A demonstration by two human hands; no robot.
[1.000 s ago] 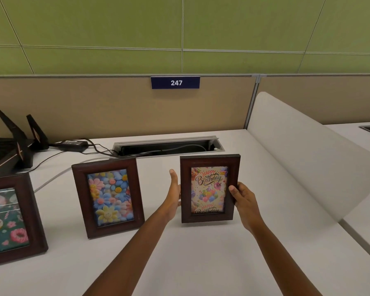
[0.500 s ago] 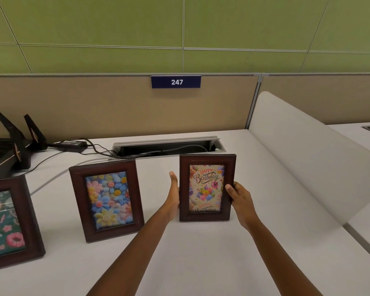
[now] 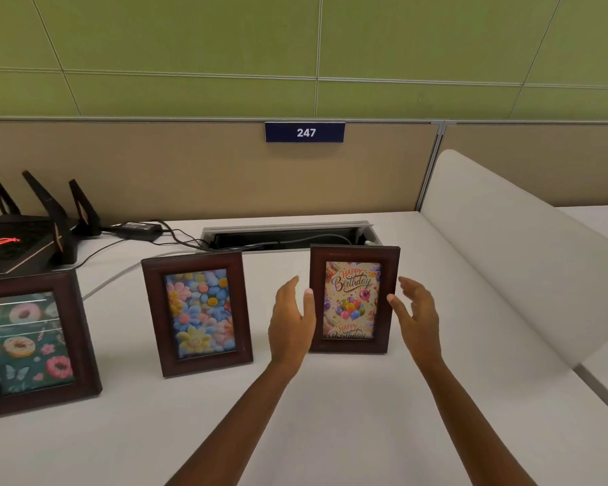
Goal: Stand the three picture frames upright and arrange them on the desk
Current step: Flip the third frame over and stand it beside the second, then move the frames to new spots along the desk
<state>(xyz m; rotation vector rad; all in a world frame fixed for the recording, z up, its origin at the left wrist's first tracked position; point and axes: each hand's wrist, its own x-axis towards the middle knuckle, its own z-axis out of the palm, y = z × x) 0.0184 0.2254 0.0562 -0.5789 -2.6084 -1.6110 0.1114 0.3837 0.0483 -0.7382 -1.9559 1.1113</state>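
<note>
A white desk (image 3: 330, 433) runs from the near edge to a tan partition (image 3: 190, 177) at the far side, with a green panelled wall (image 3: 190, 47) above it and a curved white divider (image 3: 506, 261) closing off the right. Three dark wooden picture frames stand upright in a row across the desk, well apart from one another: at the left edge, partly cut off, the doughnut frame (image 3: 32, 342); in the middle, the flower frame (image 3: 197, 312); on the right, the birthday frame (image 3: 353, 299), its card showing balloons and the words "Happy Birthday". A person's two bare forearms reach in from the near edge toward the birthday frame. The left hand (image 3: 290, 324) is held open beside the frame's left edge, fingers straight and pointing up, its thumb lying at or against the wood; whether it presses on the frame cannot be told. The right hand (image 3: 416, 313) is open beside the right edge, fingers spread and slightly blurred, its thumb tip at the frame's border; neither hand closes around the frame. Far left sits a black router (image 3: 18, 243) with upright antennas and a red light, a black power adapter (image 3: 137, 230) with cables just beside it. Behind the frames an open cable tray (image 3: 288, 236) is sunk into the desk. A small blue plate reading 247 (image 3: 305, 132) is fixed to the partition.
</note>
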